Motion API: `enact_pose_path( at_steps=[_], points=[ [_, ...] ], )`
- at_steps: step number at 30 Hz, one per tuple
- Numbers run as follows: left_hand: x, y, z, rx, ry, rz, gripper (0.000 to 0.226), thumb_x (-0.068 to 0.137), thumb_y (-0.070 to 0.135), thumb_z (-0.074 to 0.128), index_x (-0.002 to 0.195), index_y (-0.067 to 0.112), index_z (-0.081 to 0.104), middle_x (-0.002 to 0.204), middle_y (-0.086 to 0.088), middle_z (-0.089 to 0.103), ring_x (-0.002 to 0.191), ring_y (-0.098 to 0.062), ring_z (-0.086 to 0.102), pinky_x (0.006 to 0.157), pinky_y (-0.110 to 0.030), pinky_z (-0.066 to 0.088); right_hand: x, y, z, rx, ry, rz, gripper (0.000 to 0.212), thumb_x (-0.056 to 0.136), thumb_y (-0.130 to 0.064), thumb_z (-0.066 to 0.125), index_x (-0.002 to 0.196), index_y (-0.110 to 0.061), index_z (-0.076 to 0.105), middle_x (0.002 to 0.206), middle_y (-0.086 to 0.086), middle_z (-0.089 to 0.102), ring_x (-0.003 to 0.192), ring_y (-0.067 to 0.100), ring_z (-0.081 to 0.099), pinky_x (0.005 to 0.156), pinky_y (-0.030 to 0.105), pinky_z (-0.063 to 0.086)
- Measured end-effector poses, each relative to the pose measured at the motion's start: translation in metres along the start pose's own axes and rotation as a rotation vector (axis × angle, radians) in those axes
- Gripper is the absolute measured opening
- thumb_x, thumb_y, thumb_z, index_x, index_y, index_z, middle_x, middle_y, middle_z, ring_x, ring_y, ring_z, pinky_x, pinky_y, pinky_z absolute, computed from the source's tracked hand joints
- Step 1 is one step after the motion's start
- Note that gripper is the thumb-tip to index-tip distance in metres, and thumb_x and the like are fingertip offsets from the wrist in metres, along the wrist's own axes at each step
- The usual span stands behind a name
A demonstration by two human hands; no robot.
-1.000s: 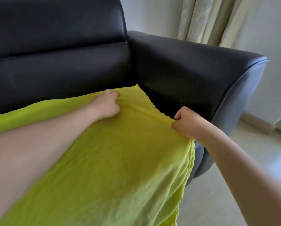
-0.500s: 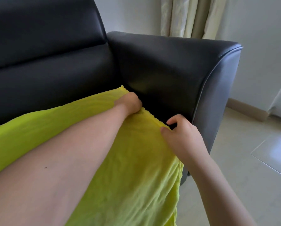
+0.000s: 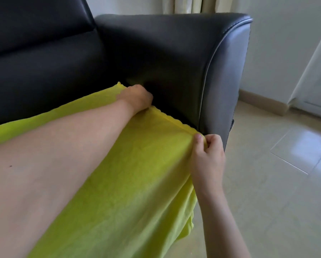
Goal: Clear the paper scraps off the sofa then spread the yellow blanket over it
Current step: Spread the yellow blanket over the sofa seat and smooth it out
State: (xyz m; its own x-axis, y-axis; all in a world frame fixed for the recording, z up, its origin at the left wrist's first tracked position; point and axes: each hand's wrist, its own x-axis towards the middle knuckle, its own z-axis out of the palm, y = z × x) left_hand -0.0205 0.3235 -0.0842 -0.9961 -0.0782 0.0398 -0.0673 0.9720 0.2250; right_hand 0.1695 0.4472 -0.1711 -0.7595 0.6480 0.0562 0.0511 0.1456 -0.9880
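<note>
Blanket (image 3: 129,174), soft, light and limp, lies over the sofa (image 3: 156,53) seat. Right hand (image 3: 207,155) fingers pinch its front corner; left hand (image 3: 137,98) fingers curl at the far corner, grip hidden. Hemmed edge between them looks best to hold.

Head-worn view, down onto sofa (image 3: 156,53)

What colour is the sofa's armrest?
Black, leather-like, with a thin pale piping line along its front edge; seen in the head view.
</note>
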Motion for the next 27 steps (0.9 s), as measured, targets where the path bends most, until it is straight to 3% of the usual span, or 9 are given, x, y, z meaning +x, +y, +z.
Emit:
enact_pose_path(
  at_steps=[3, 6, 8, 11, 15, 17, 20, 24, 27],
  points=[
    [-0.020, 0.010, 0.002, 0.284, 0.137, 0.091, 0.059, 0.093, 0.042, 0.042, 0.141, 0.008, 0.041, 0.140, -0.015, 0.047, 0.129, -0.037, 0.043, 0.100, -0.046, 0.037, 0.000, 0.003, 0.008, 0.099, 0.057, 0.038, 0.021, 0.096, -0.034, 0.050, 0.081, -0.021, 0.045, 0.076, -0.010, 0.050, 0.072, -0.008, 0.048, 0.057, 0.021, 0.029],
    [-0.038, 0.010, 0.008, 0.336, 0.012, 0.150, 0.052, 0.095, 0.046, 0.034, 0.130, 0.012, 0.053, 0.130, -0.011, 0.057, 0.116, -0.034, 0.054, 0.090, -0.042, 0.040, -0.001, 0.001, 0.015, 0.098, 0.100, 0.067, 0.019, 0.095, -0.036, 0.048, 0.081, -0.023, 0.043, 0.077, -0.011, 0.050, 0.072, -0.015, 0.046, 0.059, 0.009, 0.034],
    [-0.044, 0.008, 0.010, 0.247, -0.043, 0.185, 0.037, 0.097, 0.037, 0.035, 0.113, 0.014, 0.060, 0.114, -0.008, 0.062, 0.101, -0.028, 0.057, 0.084, -0.038, 0.044, -0.004, -0.003, 0.019, 0.093, 0.131, 0.097, 0.017, 0.094, -0.035, 0.046, 0.080, -0.026, 0.041, 0.078, -0.011, 0.050, 0.072, -0.014, 0.046, 0.058, 0.012, 0.034],
    [-0.046, 0.010, 0.007, 0.093, -0.018, 0.171, 0.022, 0.098, 0.026, 0.039, 0.092, 0.016, 0.058, 0.098, -0.004, 0.061, 0.093, -0.026, 0.058, 0.089, -0.041, 0.048, -0.003, -0.009, 0.022, 0.160, 0.168, 0.178, 0.013, 0.087, -0.027, 0.044, 0.076, -0.023, 0.040, 0.074, -0.007, 0.049, 0.064, 0.005, 0.046, 0.057, 0.026, 0.030],
    [-0.036, 0.015, 0.006, -0.174, -0.032, 0.061, 0.024, 0.099, 0.019, 0.038, 0.081, 0.017, 0.054, 0.089, -0.005, 0.058, 0.095, -0.029, 0.060, 0.095, -0.046, 0.047, 0.001, -0.011, 0.024, 0.260, 0.212, 0.244, 0.015, 0.083, -0.021, 0.043, 0.070, -0.021, 0.036, 0.067, -0.006, 0.041, 0.057, 0.012, 0.036, 0.055, 0.030, 0.032],
    [-0.031, 0.011, 0.009, -0.179, -0.067, 0.088, 0.025, 0.100, 0.018, 0.035, 0.090, 0.015, 0.057, 0.099, -0.006, 0.059, 0.102, -0.029, 0.059, 0.099, -0.048, 0.044, 0.000, -0.009, 0.024, 0.275, 0.220, 0.227, 0.014, 0.081, -0.023, 0.044, 0.069, -0.022, 0.036, 0.071, -0.003, 0.043, 0.062, 0.014, 0.039, 0.058, 0.035, 0.037],
    [-0.027, -0.002, 0.010, -0.132, -0.041, 0.155, 0.034, 0.099, 0.029, 0.035, 0.123, 0.017, 0.056, 0.129, -0.009, 0.053, 0.122, -0.032, 0.048, 0.106, -0.048, 0.037, -0.001, -0.004, 0.027, 0.283, 0.248, 0.189, 0.011, 0.079, -0.029, 0.043, 0.071, -0.022, 0.040, 0.079, -0.002, 0.047, 0.074, 0.019, 0.044, 0.074, 0.045, 0.044],
    [-0.024, -0.019, 0.013, 0.145, -0.092, 0.151, 0.058, 0.094, 0.059, 0.027, 0.146, 0.035, 0.035, 0.156, -0.004, 0.028, 0.143, -0.034, 0.023, 0.111, -0.063, 0.016, -0.009, -0.002, 0.036, 0.202, 0.327, 0.097, 0.024, 0.081, -0.028, 0.045, 0.104, -0.020, 0.049, 0.107, -0.005, 0.039, 0.103, 0.015, 0.035, 0.100, 0.034, 0.026],
    [-0.020, -0.023, 0.014, 0.181, -0.209, 0.194, 0.062, 0.092, 0.065, 0.020, 0.149, 0.043, 0.031, 0.163, 0.004, 0.018, 0.148, -0.031, 0.016, 0.113, -0.067, 0.009, -0.019, -0.006, 0.035, 0.128, 0.353, -0.195, 0.030, 0.082, -0.019, 0.051, 0.111, -0.015, 0.054, 0.114, 0.000, 0.041, 0.107, 0.012, 0.035, 0.098, 0.025, 0.022]
  ],
)
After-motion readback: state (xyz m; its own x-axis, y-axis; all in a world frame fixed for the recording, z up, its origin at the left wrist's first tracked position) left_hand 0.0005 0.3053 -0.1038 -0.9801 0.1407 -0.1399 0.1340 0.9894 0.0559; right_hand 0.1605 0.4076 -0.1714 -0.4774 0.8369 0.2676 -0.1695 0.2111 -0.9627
